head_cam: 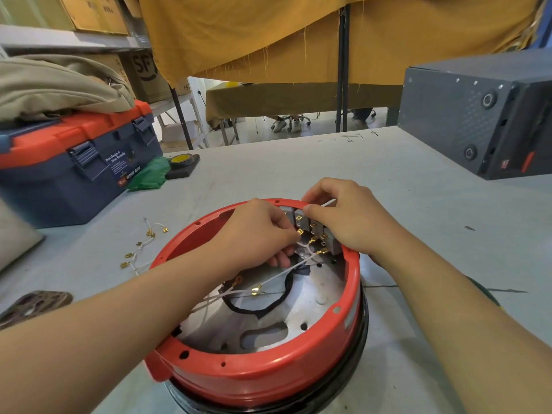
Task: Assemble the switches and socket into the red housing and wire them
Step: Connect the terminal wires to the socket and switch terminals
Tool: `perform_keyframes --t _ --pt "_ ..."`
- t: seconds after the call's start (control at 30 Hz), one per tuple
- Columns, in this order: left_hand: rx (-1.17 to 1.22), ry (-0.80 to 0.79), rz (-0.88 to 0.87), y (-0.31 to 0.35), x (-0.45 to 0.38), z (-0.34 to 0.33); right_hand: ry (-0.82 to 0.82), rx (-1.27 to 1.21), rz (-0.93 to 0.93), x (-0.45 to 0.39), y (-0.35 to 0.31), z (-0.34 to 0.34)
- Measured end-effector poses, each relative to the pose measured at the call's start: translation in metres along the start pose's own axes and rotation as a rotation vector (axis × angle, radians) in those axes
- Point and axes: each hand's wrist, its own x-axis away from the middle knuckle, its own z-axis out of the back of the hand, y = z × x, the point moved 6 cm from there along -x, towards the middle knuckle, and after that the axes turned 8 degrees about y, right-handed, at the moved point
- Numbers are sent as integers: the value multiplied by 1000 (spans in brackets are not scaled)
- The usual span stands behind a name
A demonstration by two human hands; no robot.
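The round red housing (263, 372) sits open side up on the grey table in front of me. Grey switches with brass terminals (301, 219) line the inside of its far wall. My left hand (257, 231) reaches into the housing and pinches a brass connector on a white wire (299, 232) beside the terminals. My right hand (343, 219) rests over the far rim and pinches another white wire (327, 202) between thumb and forefinger. More white wires with brass ends (257, 291) and a black cable (268, 309) lie across the metal floor inside.
Loose white wires with brass connectors (140, 249) lie on the table left of the housing. A blue and red toolbox (74, 171) stands at the left, with a tape roll (182, 161) beside it. A dark grey box (484, 115) stands at the far right. A perforated metal plate (33, 306) lies at the near left.
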Motion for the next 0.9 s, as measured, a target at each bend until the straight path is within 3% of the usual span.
perform_keyframes --t 0.47,0.9 --pt "-159 13 -67 1 -1 0 -11 11 3 0 0 0" --pt "-105 26 16 -2 -4 -2 -19 29 4 1 -1 1"
